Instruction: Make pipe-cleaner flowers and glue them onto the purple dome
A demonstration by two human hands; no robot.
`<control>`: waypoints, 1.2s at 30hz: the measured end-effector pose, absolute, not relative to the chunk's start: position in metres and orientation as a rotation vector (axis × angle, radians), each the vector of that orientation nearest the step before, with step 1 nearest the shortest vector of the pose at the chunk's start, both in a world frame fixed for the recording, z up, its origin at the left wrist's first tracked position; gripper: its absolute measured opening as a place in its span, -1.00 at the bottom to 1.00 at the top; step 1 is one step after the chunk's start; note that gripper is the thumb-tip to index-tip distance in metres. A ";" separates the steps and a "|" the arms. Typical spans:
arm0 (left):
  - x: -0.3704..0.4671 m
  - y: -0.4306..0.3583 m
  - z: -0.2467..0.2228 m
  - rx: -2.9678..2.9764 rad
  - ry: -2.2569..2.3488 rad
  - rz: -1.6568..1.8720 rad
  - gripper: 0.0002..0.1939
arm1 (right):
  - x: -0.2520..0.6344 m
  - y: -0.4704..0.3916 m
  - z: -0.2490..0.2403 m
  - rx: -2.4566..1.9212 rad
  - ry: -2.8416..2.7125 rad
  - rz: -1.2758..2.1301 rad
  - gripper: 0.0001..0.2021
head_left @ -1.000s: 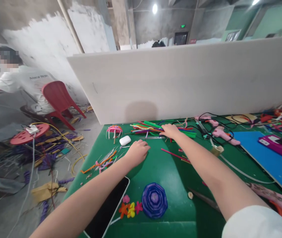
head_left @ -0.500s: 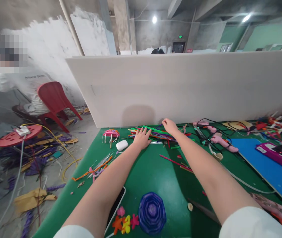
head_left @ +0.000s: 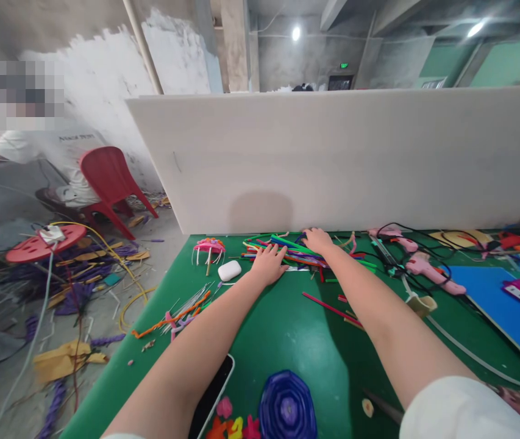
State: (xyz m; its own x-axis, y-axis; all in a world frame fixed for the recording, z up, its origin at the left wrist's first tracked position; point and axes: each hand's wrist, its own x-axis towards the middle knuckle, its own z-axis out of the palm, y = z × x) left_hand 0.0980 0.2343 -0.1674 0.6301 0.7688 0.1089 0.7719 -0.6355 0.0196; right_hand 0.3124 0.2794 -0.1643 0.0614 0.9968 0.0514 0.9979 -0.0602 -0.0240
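A loose pile of colourful pipe cleaners [head_left: 289, 249] lies along the far edge of the green table, by the white panel. My left hand [head_left: 269, 264] rests on its left part with the fingers spread. Over the pile's right side is my right hand [head_left: 318, 240], fingers apart and bent down among the stems; its fingertips are partly hidden. A dark blue stem shows beside them. Left of the pile are a pink piece with white legs [head_left: 209, 248] and a white earbud case [head_left: 229, 271]. A round dark blue coiled piece [head_left: 288, 407] sits near me.
Pink glue guns [head_left: 433, 271] with black cables lie at the right, by a blue board [head_left: 492, 311]. A phone [head_left: 211, 393] is partly under my left forearm. The upright white panel [head_left: 333, 158] bounds the table's far side. A person sits at the left near a red chair [head_left: 111, 177].
My right hand has lowered from a raised pinch onto the pile, and its fingers have spread. My left hand stays on the pile. The view has shifted slightly.
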 end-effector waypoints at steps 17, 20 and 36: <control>0.096 0.235 -0.171 -2.825 -1.307 -0.193 -0.37 | 0.307 0.279 -0.162 -2.173 -2.179 -0.153 -0.63; 0.096 0.235 -0.171 -2.830 -1.303 -0.190 -0.38 | 0.306 0.279 -0.162 -2.160 -2.212 -0.148 -0.63; 0.096 0.235 -0.172 -2.832 -1.316 -0.173 -0.37 | 0.301 0.282 -0.163 -2.242 -2.240 -0.108 -0.59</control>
